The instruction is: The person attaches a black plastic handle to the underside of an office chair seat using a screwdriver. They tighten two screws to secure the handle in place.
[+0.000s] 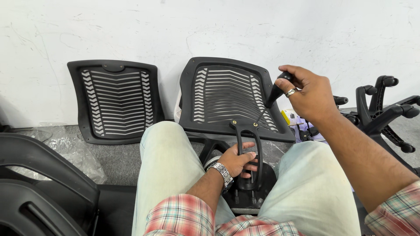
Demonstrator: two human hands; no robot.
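My right hand grips the black handle of a screwdriver, whose thin shaft slants down to the brass screws at the top of a black chair bracket. My left hand, with a metal watch on the wrist, holds the upright stem of that bracket between my knees. The bracket rises from a black chair part that lies on the floor. Right behind it, a black slatted chair back leans against the white wall.
A second slatted chair back leans on the wall at left. Black seat shells and clear plastic wrap lie at lower left. Black chair armrests or base legs stand at right, next to a small box.
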